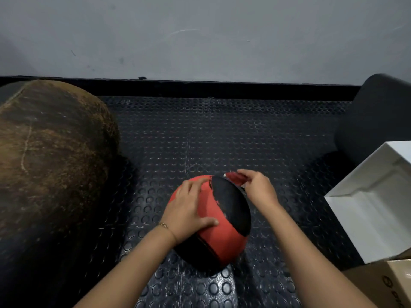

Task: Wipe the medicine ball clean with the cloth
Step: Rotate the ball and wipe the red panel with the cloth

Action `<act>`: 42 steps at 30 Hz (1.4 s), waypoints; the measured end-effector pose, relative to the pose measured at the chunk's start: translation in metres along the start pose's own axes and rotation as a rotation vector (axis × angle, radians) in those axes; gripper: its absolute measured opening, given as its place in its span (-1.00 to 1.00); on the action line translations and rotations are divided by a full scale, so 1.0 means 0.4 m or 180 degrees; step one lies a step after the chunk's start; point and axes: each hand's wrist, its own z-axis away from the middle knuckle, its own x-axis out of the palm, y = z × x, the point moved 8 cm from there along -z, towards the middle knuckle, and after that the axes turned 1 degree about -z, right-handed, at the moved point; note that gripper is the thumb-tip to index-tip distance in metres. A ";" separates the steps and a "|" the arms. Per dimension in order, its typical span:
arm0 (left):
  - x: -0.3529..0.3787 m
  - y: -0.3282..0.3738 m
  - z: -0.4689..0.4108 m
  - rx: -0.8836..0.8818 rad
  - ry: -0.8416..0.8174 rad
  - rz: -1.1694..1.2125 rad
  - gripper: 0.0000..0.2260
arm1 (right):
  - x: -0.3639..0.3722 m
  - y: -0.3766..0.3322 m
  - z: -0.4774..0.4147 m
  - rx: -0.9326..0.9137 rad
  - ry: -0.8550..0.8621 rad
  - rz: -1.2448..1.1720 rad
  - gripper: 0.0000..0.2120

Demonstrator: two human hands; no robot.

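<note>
A red and black medicine ball (pixel 224 223) rests on the studded black floor mat (pixel 222 134), low in the middle of the head view. My left hand (pixel 189 207) lies spread flat on its upper left side, thumb pointing right across the red panel. My right hand (pixel 255 187) is at the ball's upper right edge and pinches a small red cloth (pixel 233 177) against the far side of the ball. Most of the cloth is hidden by my fingers and the ball.
A large worn brown leather bag (pixel 51 163) lies on the mat at the left. At the right stand a dark padded cylinder (pixel 378 116), a white box (pixel 375 201) and a cardboard box (pixel 387 283). A grey wall (pixel 200 36) rises behind the mat.
</note>
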 end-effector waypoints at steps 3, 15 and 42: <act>0.044 -0.080 0.017 -0.1195 -0.0555 0.0635 0.26 | 0.022 0.038 0.031 0.0328 -0.0292 0.0248 -0.55; 0.065 -0.182 0.020 -0.1308 -0.1241 0.1880 0.22 | -0.025 0.109 0.057 0.0812 0.0286 -0.0945 -0.62; -0.078 -0.292 0.009 -0.1907 -0.0700 0.1290 -0.09 | 0.314 0.132 0.327 0.2424 -0.1317 -0.2438 -0.61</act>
